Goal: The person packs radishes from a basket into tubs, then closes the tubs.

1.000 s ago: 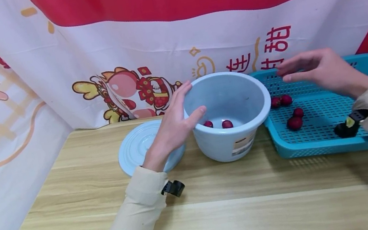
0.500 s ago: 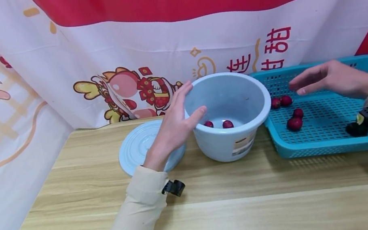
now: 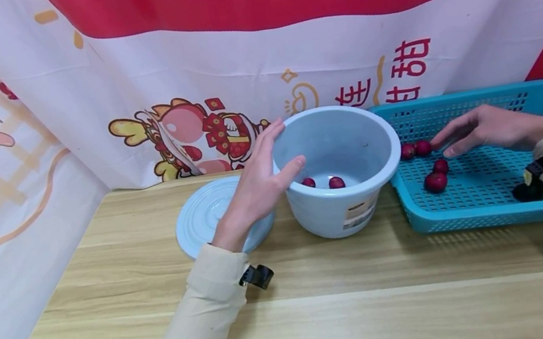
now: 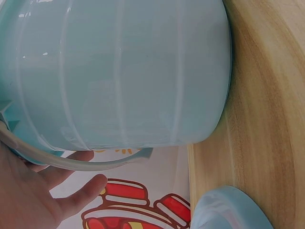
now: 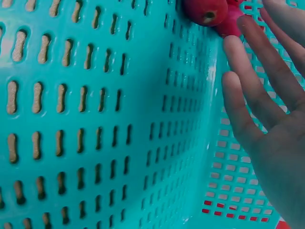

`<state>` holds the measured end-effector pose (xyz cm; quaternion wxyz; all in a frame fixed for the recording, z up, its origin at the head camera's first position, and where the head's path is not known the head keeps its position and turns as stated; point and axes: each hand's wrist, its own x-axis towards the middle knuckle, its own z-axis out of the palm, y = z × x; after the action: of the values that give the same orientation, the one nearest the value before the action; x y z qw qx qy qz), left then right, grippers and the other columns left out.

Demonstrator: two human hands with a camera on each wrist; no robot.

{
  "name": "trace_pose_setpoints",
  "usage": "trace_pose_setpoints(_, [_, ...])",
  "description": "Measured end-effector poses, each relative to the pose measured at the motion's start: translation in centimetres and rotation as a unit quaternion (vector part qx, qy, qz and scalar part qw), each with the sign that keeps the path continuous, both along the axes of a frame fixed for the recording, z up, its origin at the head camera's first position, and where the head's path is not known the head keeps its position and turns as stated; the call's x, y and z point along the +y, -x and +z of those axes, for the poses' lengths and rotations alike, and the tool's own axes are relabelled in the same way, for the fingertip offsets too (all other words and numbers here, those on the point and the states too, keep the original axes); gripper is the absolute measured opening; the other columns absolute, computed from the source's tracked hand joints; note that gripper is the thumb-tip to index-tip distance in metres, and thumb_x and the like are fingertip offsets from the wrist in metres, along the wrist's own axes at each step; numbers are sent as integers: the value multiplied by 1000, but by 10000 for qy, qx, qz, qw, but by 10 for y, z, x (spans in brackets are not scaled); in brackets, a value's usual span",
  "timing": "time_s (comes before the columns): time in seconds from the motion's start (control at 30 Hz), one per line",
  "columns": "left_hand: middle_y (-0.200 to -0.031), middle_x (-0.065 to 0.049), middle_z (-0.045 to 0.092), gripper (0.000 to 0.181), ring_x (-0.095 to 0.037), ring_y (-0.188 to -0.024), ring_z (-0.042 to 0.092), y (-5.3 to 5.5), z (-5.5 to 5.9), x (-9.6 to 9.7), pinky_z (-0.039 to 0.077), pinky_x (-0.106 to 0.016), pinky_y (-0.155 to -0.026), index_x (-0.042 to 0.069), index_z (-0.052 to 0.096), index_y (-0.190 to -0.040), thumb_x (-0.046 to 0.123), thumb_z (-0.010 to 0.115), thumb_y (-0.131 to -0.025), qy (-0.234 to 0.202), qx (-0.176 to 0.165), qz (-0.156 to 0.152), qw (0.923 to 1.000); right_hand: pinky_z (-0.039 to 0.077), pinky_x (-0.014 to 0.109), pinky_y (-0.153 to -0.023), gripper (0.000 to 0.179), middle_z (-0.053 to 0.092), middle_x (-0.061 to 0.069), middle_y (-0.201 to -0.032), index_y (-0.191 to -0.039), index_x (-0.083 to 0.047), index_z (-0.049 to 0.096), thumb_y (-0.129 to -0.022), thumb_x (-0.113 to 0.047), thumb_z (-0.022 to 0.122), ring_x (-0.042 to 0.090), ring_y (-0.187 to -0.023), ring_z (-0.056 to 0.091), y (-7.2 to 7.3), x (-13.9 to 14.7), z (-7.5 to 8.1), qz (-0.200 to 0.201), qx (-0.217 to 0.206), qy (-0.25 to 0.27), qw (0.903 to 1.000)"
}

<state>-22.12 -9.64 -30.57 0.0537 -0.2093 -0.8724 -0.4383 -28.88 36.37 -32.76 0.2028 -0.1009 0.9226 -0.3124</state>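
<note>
In the head view my left hand (image 3: 259, 187) rests against the left of a pale blue bucket (image 3: 344, 211), fingers along its outer side and thumb at the rim. The left wrist view shows fingers by the bucket's handle (image 4: 81, 164). Two red radishes (image 3: 336, 182) lie on the bucket's bottom. My right hand (image 3: 495, 127) reaches low into a teal basket (image 3: 487, 216), fingers loosely extended and holding nothing. Its fingertips are close beside the back pair of radishes (image 3: 423, 147); whether they touch cannot be told. Another radish pair (image 3: 435, 183) lies nearer the front.
A round pale blue lid (image 3: 199, 221) lies on the wooden table (image 3: 300, 334), left of the bucket and partly under my left forearm. A printed cloth (image 3: 231, 61) hangs behind. The basket's left wall stands close to the bucket.
My right hand has lowered into the basket and come down towards the back radishes, after shifting slightly right. The left hand and bucket have stayed in place.
</note>
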Motion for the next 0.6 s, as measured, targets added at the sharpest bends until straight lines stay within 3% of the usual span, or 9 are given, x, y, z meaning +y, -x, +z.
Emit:
trace_pose_setpoints(0.2, [-178, 8, 21, 81, -23, -163, 27, 0, 0, -1, 38, -64, -124, 19, 30, -168, 51, 60, -100, 6, -19, -12, 10000, 52, 59, -96, 59, 49, 30, -156, -145, -7, 64, -95, -34, 79, 52, -139, 38, -1, 1, -4, 134, -246, -211, 9994])
trace_pose_setpoints(0.6, [-177, 8, 22, 80, -23, -161, 29, 0, 0, 0, 40, -62, -123, 19, 30, -168, 51, 59, -100, 40, -15, 12, 10000, 52, 57, -99, 59, 56, 28, -152, -143, -8, 66, -94, -39, 79, 49, -136, 44, 1, 1, -9, 386, -347, -366, 9980])
